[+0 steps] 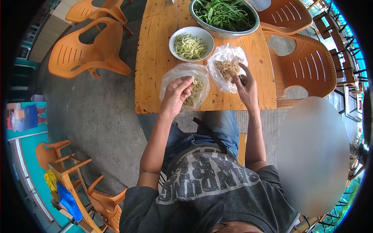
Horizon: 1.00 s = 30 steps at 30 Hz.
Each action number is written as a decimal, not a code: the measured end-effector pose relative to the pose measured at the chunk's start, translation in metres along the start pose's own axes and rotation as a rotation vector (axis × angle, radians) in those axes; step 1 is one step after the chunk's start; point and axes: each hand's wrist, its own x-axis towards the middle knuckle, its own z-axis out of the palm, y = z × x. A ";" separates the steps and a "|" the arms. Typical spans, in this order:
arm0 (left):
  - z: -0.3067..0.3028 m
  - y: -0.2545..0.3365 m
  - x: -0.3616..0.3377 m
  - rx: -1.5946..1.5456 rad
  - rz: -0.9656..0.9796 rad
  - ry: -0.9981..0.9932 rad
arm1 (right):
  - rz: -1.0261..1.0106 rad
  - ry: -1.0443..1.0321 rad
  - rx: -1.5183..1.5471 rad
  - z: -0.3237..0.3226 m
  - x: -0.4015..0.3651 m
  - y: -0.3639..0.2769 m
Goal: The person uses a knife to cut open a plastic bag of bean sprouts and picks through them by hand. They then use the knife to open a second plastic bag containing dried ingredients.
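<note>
Over the left plastic bag (169,79), which holds bean sprouts (197,89), my left hand (179,93) pinches a small pale bean sprout between thumb and index finger. My right hand (246,83) is at the right plastic bag (227,52), its fingers curved around the bag's right side with thumb and index finger apart. Brownish sprout scraps (226,70) lie in that bag. Just behind the bags stands a white bowl (173,42) with pale sprouts (190,46) in it.
A metal bowl (229,32) of green leaves (223,14) stands at the back of the wooden table (153,46). Orange chairs (85,48) flank the table on both sides. My lap is against the front edge.
</note>
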 end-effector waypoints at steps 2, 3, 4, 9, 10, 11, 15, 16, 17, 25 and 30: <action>0.007 0.000 0.003 0.078 -0.005 -0.005 | 0.112 -0.138 0.221 -0.005 -0.005 -0.024; 0.009 -0.001 0.006 0.125 -0.003 -0.013 | 0.166 -0.206 0.332 -0.005 -0.007 -0.032; 0.011 -0.002 0.009 0.173 -0.002 -0.022 | 0.116 -0.258 0.377 -0.002 -0.012 -0.036; 0.028 -0.002 0.026 0.349 0.034 -0.088 | -0.054 -0.425 0.429 0.009 -0.020 -0.034; 0.030 -0.001 0.028 0.387 0.026 -0.100 | -0.051 -0.414 0.384 0.007 -0.020 -0.032; 0.034 0.000 0.030 0.432 0.029 -0.106 | -0.048 -0.403 0.340 0.005 -0.019 -0.032; 0.051 0.003 0.032 0.539 0.030 -0.117 | -0.032 -0.360 0.306 -0.001 -0.019 -0.025; 0.054 0.002 0.033 0.547 0.027 -0.116 | -0.033 -0.361 0.301 -0.003 -0.019 -0.022; 0.057 0.001 0.034 0.544 0.031 -0.123 | -0.036 -0.361 0.295 -0.005 -0.018 -0.020; 0.060 -0.012 0.044 0.623 0.055 -0.147 | -0.038 -0.338 0.284 -0.013 -0.021 -0.010; 0.062 -0.017 0.042 0.614 0.022 -0.189 | 0.027 -0.278 0.231 -0.006 -0.023 -0.008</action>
